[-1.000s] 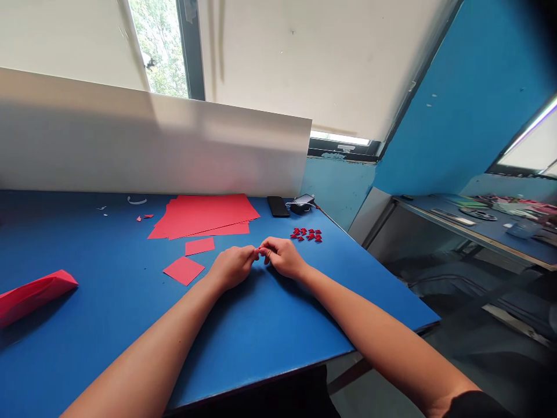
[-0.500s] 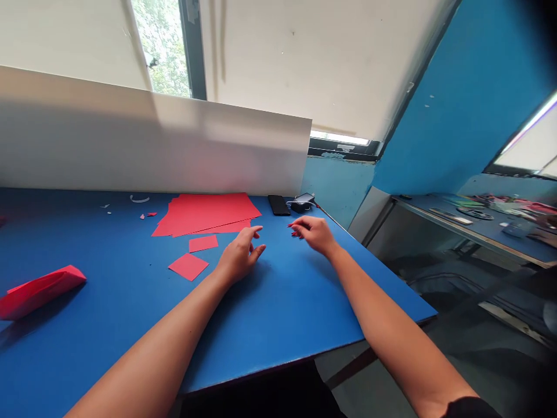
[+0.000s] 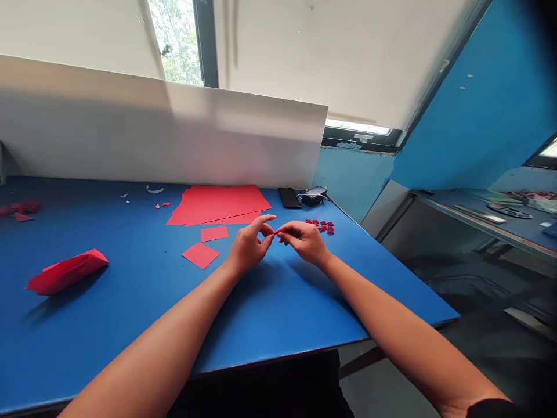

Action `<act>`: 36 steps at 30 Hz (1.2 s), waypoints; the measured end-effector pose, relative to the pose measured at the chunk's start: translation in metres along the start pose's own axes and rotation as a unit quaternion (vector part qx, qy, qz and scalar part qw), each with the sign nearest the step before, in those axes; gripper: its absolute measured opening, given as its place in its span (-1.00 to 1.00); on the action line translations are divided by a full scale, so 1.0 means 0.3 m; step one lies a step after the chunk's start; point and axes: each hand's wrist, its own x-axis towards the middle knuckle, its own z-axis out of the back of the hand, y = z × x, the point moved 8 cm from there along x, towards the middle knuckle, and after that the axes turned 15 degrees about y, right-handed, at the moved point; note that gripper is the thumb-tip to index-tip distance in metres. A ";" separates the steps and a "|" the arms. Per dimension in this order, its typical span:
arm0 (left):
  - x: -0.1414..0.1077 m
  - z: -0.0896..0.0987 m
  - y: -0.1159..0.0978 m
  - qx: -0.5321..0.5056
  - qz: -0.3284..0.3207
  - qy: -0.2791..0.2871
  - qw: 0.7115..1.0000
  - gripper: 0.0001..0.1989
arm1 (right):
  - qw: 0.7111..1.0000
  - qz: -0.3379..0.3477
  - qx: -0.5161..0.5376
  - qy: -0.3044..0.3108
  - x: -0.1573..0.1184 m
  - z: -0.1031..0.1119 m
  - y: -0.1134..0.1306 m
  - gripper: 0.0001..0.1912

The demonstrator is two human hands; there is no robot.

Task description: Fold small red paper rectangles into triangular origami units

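Observation:
My left hand (image 3: 251,244) and my right hand (image 3: 305,241) meet fingertip to fingertip above the blue table. Both pinch a small red folded paper piece (image 3: 275,233) between them, mostly covered by the fingers. Just beyond my right hand lie several small red folded paper triangles (image 3: 323,225) in a cluster. To the left of my left hand are two red paper squares (image 3: 201,255), one nearer and one farther (image 3: 214,233). Behind them lies a stack of large red sheets (image 3: 221,203).
A black phone (image 3: 289,198) and a dark device with a white cable (image 3: 314,196) lie at the back. A folded red paper form (image 3: 68,273) stands at the left. Red scraps (image 3: 20,210) are farther left. A white board (image 3: 174,139) stands along the table's back edge.
My right hand has come left from the cluster of triangles to meet my left hand. Both now pinch the small red piece. The camera view has shifted slightly.

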 end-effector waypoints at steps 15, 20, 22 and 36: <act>0.004 -0.012 0.026 -0.156 0.012 0.015 0.988 -0.55 | 0.998 -0.027 0.058 0.016 -0.002 -0.031 -0.017 -0.78; 0.006 -0.010 0.030 -0.159 0.015 0.013 0.987 -0.54 | 0.998 -0.025 0.057 0.008 -0.004 -0.028 -0.022 -0.79; 0.007 -0.011 0.031 -0.159 0.015 0.017 0.987 -0.55 | 0.998 -0.023 0.053 0.009 -0.004 -0.027 -0.023 -0.80; 0.010 -0.018 0.044 -0.154 0.030 0.041 0.987 -0.69 | 0.995 -0.067 0.069 0.035 -0.002 -0.057 -0.033 -0.83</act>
